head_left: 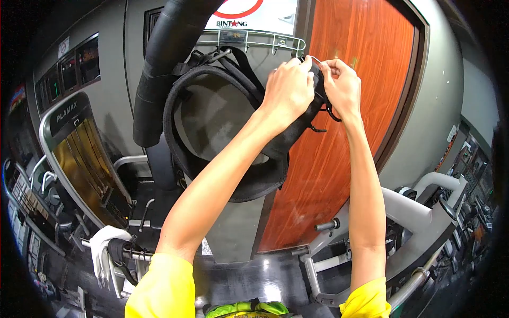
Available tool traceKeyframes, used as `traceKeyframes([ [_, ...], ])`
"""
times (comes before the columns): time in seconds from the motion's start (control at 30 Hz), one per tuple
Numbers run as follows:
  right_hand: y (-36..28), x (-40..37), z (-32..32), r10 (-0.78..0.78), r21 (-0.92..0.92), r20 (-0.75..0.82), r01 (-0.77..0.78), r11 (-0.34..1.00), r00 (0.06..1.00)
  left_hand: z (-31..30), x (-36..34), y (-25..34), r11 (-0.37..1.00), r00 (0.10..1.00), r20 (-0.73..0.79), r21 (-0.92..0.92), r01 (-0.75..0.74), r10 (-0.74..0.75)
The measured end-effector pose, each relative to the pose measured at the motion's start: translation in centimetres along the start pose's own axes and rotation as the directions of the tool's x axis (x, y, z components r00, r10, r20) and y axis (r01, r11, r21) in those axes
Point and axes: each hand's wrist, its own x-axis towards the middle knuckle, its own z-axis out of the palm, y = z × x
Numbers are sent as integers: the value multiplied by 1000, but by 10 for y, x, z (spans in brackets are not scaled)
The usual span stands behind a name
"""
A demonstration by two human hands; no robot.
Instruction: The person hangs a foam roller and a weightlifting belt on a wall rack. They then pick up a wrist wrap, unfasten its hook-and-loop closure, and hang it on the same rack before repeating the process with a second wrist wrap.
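Both arms reach up to a metal hook rack [289,41] on the wall. My left hand [291,89] is closed at the top of a black fabric strap [297,132] that hangs below the rack's right end. Close by on the right, my right hand [341,87] pinches a thin pale cord or wire loop [316,60] between thumb and fingers; its exact kind is too small to tell. Black curved hooks [332,113] stick out from the strap under my right hand. Left of these, a wide black padded belt [172,124] hangs from the rack in a loop.
A thick black padded cylinder [159,79] hangs in front of the wall at left. Behind my right arm stands a reddish wooden door [318,185]. A weight machine [79,153] is at left, grey machine frames [408,209] at right. White gloves [103,246] drape over a rail.
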Motion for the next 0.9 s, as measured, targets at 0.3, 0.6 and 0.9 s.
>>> traceKeyframes([
  [0.3,20,27,25,73,-19,39,-73,997,997,14,31,-30,994,989,122,81,75,-85],
  [0.6,30,35,35,92,-47,69,-89,995,993,21,37,-43,991,985,121,65,114,-121],
  [0.9,19,24,32,178,-164,97,-160,973,979,23,33,-47,980,972,195,177,92,-127],
])
